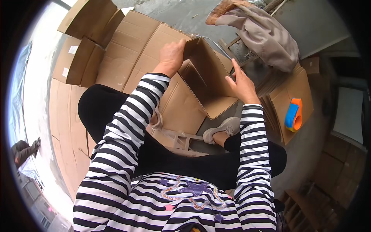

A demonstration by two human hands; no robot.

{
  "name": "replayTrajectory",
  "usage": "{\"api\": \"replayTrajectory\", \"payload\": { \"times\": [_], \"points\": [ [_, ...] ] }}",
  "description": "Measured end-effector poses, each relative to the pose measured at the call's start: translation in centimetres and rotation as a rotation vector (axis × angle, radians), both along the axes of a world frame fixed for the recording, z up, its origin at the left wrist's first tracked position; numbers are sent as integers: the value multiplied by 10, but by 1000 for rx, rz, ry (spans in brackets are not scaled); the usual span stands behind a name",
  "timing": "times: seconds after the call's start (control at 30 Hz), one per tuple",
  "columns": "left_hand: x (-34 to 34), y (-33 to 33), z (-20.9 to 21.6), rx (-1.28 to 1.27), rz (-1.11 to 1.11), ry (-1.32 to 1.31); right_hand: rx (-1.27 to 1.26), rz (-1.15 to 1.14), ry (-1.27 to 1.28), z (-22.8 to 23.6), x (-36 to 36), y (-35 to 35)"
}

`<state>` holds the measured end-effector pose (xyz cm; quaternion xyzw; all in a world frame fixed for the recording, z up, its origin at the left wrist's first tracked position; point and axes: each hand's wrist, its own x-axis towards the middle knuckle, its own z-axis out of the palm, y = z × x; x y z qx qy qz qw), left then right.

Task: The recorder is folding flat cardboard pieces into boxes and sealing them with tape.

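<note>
An open cardboard box [212, 69] stands tilted in front of me, its open side toward me, so I see its inner walls. My left hand [172, 56] is closed over the upper left edge of the box, with the fingertips partly hidden. At the box's right side is my right hand [243, 84], fingers stretched out and thumb apart, lying along the edge of the right wall. Whether it presses on the cardboard I cannot tell. Nothing is held in it. To the right, an orange and blue tape dispenser [294, 115] rests on a stack of flattened cardboard boxes [301, 91].
Flattened cardboard sheets [131, 50] cover the floor to the left. Two formed boxes [79, 58] stand at the far left. A greyish cloth [266, 36] drapes over something at the back right. Near my feet is a low wooden frame [181, 141]. Another person's leg [27, 149] shows at the left rim.
</note>
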<state>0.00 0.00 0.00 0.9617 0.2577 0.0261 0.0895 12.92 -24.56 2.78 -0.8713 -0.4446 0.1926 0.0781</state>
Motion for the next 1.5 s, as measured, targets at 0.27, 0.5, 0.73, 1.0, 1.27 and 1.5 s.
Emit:
{"api": "replayTrajectory", "payload": {
  "times": [0.27,0.5,0.73,1.0,1.27,1.5],
  "points": [
    [-62,-30,-9,161,52,17,95,-675,-78,-22,-49,4],
    [-60,-23,-9,119,-150,206,716,-934,-72,-56,-95,28],
    [-55,-17,-15,320,-458,209,820,-765,331,-60,-109,4],
    [-59,-16,2,-501,-362,285,819,-723,469,-53,-92,2],
    [-79,-9,4,-223,-667,128,599,-982,749,-37,-51,19],
    [-71,-17,22,-350,-535,374,479,-697,372,-66,-57,-4]
  ]
}}
